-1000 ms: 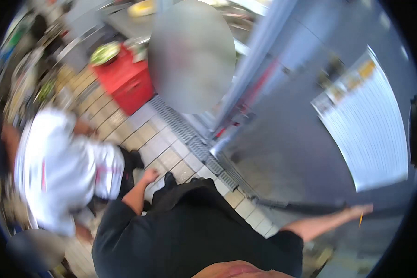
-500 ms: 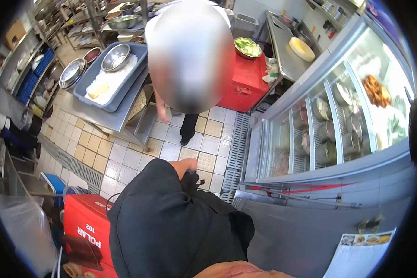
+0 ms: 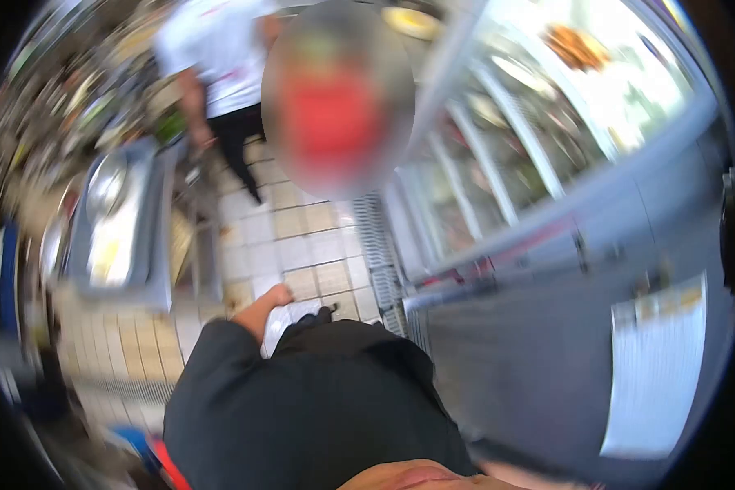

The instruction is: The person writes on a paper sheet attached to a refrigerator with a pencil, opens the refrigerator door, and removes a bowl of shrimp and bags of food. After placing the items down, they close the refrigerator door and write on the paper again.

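My left hand (image 3: 279, 296) is curled near white cloth (image 3: 292, 314), open floor (image 3: 312, 251) ahead between table (image 3: 165, 233) and drain (image 3: 373, 245); right hand unseen, state unclear.

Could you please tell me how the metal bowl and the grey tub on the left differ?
The bowl is round, while the tub is long and roughly rectangular. The bowl is shiny silver; the tub is dull blue-grey. The bowl is smaller and sits within the tub. Both are open-topped containers.
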Action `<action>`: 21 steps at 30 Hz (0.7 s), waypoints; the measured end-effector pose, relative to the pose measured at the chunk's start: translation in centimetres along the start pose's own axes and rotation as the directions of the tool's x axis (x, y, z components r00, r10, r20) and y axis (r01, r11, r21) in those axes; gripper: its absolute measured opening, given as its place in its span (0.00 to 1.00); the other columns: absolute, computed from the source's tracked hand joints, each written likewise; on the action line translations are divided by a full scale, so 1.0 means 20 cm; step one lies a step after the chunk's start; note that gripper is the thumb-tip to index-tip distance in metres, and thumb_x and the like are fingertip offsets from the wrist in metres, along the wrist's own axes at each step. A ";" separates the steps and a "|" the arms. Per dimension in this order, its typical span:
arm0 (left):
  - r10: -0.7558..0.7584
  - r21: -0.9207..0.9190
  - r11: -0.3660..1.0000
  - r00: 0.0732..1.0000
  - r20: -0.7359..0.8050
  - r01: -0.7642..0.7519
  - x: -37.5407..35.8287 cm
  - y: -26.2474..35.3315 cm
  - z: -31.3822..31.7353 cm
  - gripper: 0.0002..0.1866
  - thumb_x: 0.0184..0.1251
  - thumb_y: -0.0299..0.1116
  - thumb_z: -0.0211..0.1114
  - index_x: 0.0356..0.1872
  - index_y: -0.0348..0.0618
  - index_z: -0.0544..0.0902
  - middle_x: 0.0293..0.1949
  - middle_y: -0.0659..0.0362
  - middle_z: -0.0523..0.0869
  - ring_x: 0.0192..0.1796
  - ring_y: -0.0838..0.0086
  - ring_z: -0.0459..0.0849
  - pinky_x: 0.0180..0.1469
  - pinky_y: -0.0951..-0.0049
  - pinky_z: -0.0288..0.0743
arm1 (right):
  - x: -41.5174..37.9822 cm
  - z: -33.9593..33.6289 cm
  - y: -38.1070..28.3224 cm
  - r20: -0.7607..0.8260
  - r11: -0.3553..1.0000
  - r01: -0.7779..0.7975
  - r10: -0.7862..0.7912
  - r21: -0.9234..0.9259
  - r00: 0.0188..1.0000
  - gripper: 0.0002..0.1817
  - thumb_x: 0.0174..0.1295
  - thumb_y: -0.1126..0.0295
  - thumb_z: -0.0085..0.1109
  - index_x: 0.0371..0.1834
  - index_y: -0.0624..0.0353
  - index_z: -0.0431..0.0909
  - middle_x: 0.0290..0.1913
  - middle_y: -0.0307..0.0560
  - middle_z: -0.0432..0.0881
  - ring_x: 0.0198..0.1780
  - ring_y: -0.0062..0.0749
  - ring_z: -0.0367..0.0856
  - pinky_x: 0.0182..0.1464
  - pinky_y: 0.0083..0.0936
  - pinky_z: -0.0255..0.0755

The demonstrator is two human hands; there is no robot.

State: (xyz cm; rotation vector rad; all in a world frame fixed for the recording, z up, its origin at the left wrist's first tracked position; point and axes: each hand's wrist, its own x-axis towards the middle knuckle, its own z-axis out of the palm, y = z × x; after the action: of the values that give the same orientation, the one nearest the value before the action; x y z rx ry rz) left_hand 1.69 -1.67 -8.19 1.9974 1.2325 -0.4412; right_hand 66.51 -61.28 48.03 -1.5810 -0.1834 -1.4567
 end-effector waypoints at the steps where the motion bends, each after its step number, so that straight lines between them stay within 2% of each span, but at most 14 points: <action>1: 0.095 0.029 0.995 0.995 -0.027 -0.094 -0.02 -0.01 -0.04 0.23 0.60 0.52 0.57 0.33 0.40 0.86 0.40 0.44 0.86 0.45 0.51 0.84 0.50 0.54 0.75 | 0.01 -0.09 -0.01 0.011 0.992 0.089 -0.089 -0.088 0.996 0.24 0.67 0.63 0.39 0.48 0.79 0.75 0.37 0.55 0.86 0.40 0.44 0.86 0.46 0.42 0.81; 2: 0.088 -0.030 0.996 0.994 -0.072 -0.090 0.00 -0.03 -0.05 0.21 0.61 0.48 0.58 0.25 0.38 0.83 0.28 0.45 0.85 0.31 0.55 0.82 0.38 0.54 0.74 | -0.24 0.01 -0.72 -0.018 0.960 0.266 -0.266 0.083 0.964 0.19 0.64 0.71 0.40 0.41 0.74 0.80 0.39 0.55 0.86 0.37 0.42 0.87 0.42 0.35 0.83; 3: 0.088 -0.071 0.994 0.996 -0.025 -0.089 -0.05 -0.01 -0.13 0.21 0.62 0.49 0.56 0.27 0.41 0.84 0.32 0.45 0.86 0.36 0.55 0.84 0.41 0.54 0.75 | -0.29 0.03 -0.80 0.127 0.901 0.385 -0.366 -0.199 0.922 0.14 0.62 0.75 0.45 0.37 0.69 0.82 0.37 0.55 0.86 0.35 0.40 0.87 0.41 0.31 0.81; 4: 0.021 -0.256 0.967 0.999 0.032 -0.012 -0.05 -0.03 -0.15 0.18 0.63 0.45 0.59 0.23 0.41 0.82 0.24 0.50 0.83 0.27 0.63 0.81 0.33 0.59 0.73 | -0.37 0.11 -1.02 0.235 0.721 0.543 -0.492 -0.430 0.838 0.10 0.62 0.77 0.50 0.34 0.67 0.82 0.36 0.54 0.86 0.31 0.38 0.85 0.39 0.31 0.79; 5: 0.182 -0.343 0.918 0.980 -0.082 -0.199 -0.11 -0.02 -0.14 0.16 0.63 0.41 0.59 0.21 0.40 0.81 0.18 0.54 0.79 0.23 0.69 0.77 0.28 0.62 0.70 | -0.38 0.18 -1.06 0.258 0.590 0.673 -0.635 -0.447 0.728 0.13 0.70 0.69 0.48 0.33 0.63 0.82 0.35 0.50 0.85 0.32 0.34 0.84 0.37 0.27 0.78; 6: -0.086 -0.431 0.889 0.981 0.174 0.154 0.08 -0.25 0.02 0.14 0.63 0.37 0.58 0.21 0.41 0.80 0.16 0.55 0.77 0.22 0.70 0.76 0.27 0.63 0.70 | -0.49 0.31 -1.12 0.071 0.976 0.109 -0.124 0.187 0.990 0.04 0.62 0.75 0.58 0.34 0.62 0.82 0.37 0.45 0.84 0.37 0.28 0.82 0.40 0.25 0.77; 7: -0.142 -0.425 0.879 0.969 0.201 0.217 0.10 -0.27 0.04 0.14 0.63 0.37 0.58 0.21 0.41 0.80 0.16 0.55 0.77 0.22 0.70 0.77 0.27 0.63 0.70 | -0.52 0.37 -1.16 0.140 0.946 0.079 -0.129 0.315 0.982 0.05 0.56 0.81 0.62 0.36 0.63 0.81 0.38 0.43 0.82 0.40 0.24 0.79 0.43 0.22 0.75; 8: -0.128 -0.431 0.881 0.976 0.178 0.194 0.07 -0.25 0.05 0.14 0.63 0.37 0.58 0.21 0.41 0.80 0.16 0.55 0.77 0.22 0.70 0.77 0.27 0.63 0.70 | -0.56 0.43 -1.19 0.203 0.923 0.055 -0.141 0.381 0.969 0.09 0.53 0.85 0.63 0.37 0.64 0.81 0.38 0.42 0.81 0.41 0.23 0.79 0.45 0.20 0.74; 10: -0.109 -0.419 0.893 0.983 0.148 0.163 0.05 -0.22 0.04 0.14 0.63 0.37 0.58 0.21 0.40 0.80 0.17 0.55 0.78 0.23 0.70 0.77 0.27 0.63 0.70 | -0.61 0.53 -1.22 0.292 0.854 -0.028 -0.146 0.519 0.945 0.08 0.55 0.85 0.61 0.38 0.66 0.80 0.39 0.43 0.81 0.40 0.22 0.79 0.44 0.18 0.74; 12: -0.092 -0.405 0.903 0.986 0.137 0.140 0.06 -0.21 0.04 0.14 0.63 0.37 0.58 0.22 0.40 0.80 0.17 0.55 0.78 0.23 0.69 0.77 0.27 0.63 0.70 | -0.62 0.57 -1.29 0.379 0.811 -0.170 -0.068 0.560 0.923 0.06 0.57 0.85 0.59 0.37 0.67 0.80 0.34 0.43 0.81 0.34 0.22 0.80 0.40 0.18 0.75; 14: -0.091 -0.388 0.912 0.988 0.126 0.134 0.06 -0.20 0.03 0.14 0.63 0.37 0.59 0.22 0.40 0.81 0.17 0.55 0.78 0.23 0.69 0.77 0.28 0.64 0.70 | -0.60 0.62 -1.25 0.405 0.819 -0.137 -0.124 0.558 0.906 0.06 0.56 0.84 0.60 0.36 0.66 0.79 0.32 0.42 0.81 0.34 0.21 0.80 0.38 0.16 0.74; 17: -0.087 -0.369 0.921 0.990 0.115 0.123 0.07 -0.19 0.03 0.14 0.63 0.37 0.59 0.22 0.40 0.81 0.18 0.55 0.78 0.24 0.69 0.78 0.28 0.64 0.71 | -0.55 0.70 -1.20 0.377 0.864 -0.006 -0.214 0.504 0.901 0.05 0.56 0.84 0.60 0.35 0.65 0.78 0.31 0.42 0.81 0.33 0.19 0.79 0.36 0.15 0.73; 21: -0.087 -0.359 0.926 0.991 0.104 0.119 0.08 -0.18 0.02 0.13 0.63 0.37 0.59 0.23 0.40 0.81 0.18 0.54 0.79 0.24 0.69 0.78 0.29 0.64 0.71 | -0.50 0.78 -1.20 0.276 0.864 0.071 -0.235 0.498 0.932 0.05 0.54 0.84 0.59 0.30 0.63 0.76 0.29 0.40 0.80 0.31 0.18 0.79 0.35 0.15 0.73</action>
State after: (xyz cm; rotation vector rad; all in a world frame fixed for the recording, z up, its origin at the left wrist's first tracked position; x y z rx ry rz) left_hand -0.66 -0.08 -10.90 1.5888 1.2662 -0.3178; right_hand 58.75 -32.76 54.44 -1.3975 -0.8264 -1.1327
